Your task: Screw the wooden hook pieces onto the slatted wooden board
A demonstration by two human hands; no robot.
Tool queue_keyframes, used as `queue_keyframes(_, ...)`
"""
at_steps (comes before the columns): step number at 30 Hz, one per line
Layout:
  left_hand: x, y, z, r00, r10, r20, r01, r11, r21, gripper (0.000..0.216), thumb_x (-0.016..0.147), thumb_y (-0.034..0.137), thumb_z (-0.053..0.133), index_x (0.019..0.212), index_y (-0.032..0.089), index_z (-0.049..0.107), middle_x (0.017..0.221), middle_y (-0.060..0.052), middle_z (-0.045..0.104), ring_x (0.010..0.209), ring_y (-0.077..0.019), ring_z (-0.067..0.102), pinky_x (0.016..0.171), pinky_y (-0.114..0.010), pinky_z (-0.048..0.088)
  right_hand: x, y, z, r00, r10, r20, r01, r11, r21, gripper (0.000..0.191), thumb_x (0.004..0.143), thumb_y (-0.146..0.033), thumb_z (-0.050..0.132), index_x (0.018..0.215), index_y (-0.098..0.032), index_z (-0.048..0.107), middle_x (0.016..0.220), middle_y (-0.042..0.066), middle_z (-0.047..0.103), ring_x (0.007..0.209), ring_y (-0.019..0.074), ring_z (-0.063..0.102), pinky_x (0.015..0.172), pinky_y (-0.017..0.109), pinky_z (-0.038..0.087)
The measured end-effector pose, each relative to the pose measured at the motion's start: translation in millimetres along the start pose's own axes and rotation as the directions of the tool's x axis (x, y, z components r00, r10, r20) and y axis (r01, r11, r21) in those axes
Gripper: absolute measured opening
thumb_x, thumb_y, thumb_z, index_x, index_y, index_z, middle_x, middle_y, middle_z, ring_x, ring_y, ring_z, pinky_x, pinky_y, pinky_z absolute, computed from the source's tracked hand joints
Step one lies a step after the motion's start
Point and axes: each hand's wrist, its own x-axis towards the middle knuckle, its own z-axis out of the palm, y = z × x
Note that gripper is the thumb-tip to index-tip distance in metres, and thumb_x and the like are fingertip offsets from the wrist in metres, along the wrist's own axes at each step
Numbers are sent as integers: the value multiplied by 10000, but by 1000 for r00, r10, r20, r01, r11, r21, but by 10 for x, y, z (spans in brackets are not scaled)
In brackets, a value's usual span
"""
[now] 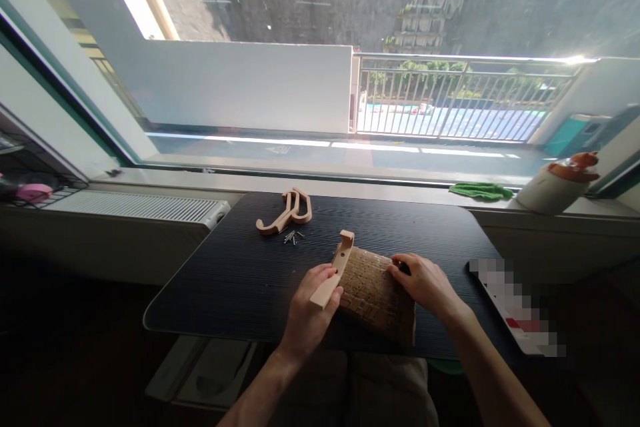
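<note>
One dark surface (240, 280) carries one patterned wooden board (375, 290) and one curved wooden piece (334, 273) at its edge. Farther back lies a pile of curved pieces (287, 210), at least two, overlapping so the exact number cannot be told. Beside it is a small scatter of nails (293, 237), too tiny to count. Two hands show: one left hand (307, 313), one right hand (425, 283). On the sill (350, 183) sit one green cloth (480, 191) and one white jar (547, 190).

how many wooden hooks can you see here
3: one hook held by the left hand against the board; two overlapping hooks farther back on the table, by the nails. The overlap may hide another.
</note>
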Motion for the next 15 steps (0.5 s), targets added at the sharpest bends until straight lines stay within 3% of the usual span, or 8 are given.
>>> queue_keyframes(3,-32,35,-16,999,36,27,-37,997,61,261,803,215,497,1058,208,554,1148,-54,531,1092,-182,497,978,-354,406,-16,-17,-141,999,-16,-44,17,999,34,284,807,-384,454,985,-245,627,939,48,616,819,191,582,683,283,386)
queue_keyframes(5,-42,70,-28,997,53,52,-58,993,106,256,802,229,498,1050,202,556,1128,-60,539,1073,-191,504,969,-367,409,-4,-114,-350,987,-42,-154,57,993,99,275,799,-335,463,993,-217,618,992,58,595,805,178,573,689,285,392)
queue_keyframes(8,-60,140,-44,995,59,80,-72,981,177,253,800,253,499,1040,200,560,1104,-65,547,1037,-206,514,944,-389,415,31,-395,-730,943,-83,-323,184,937,296,265,834,-341,411,943,-200,607,932,39,600,755,145,555,681,267,406)
queue_keyframes(10,-80,193,-63,995,59,82,-76,974,215,257,798,266,501,1039,203,562,1093,-68,550,1009,-215,521,911,-397,424,59,-607,-898,925,-136,-354,274,886,374,285,858,-376,383,924,-196,594,946,36,594,751,133,547,669,254,410)
queue_keyframes(12,-106,243,-92,993,65,94,-86,968,238,264,796,273,503,1045,209,563,1084,-70,552,987,-221,525,878,-395,432,87,-771,-928,918,-147,-367,299,866,400,313,862,-415,376,875,-179,582,874,39,595,695,124,536,630,246,408)
queue_keyframes(15,-142,297,-138,988,73,136,-107,959,261,267,795,265,503,1051,216,561,1095,-70,543,999,-227,512,868,-392,424,120,-879,-773,944,-130,-304,261,859,441,327,853,-457,390,864,-174,553,683,10,572,600,114,516,576,235,401)
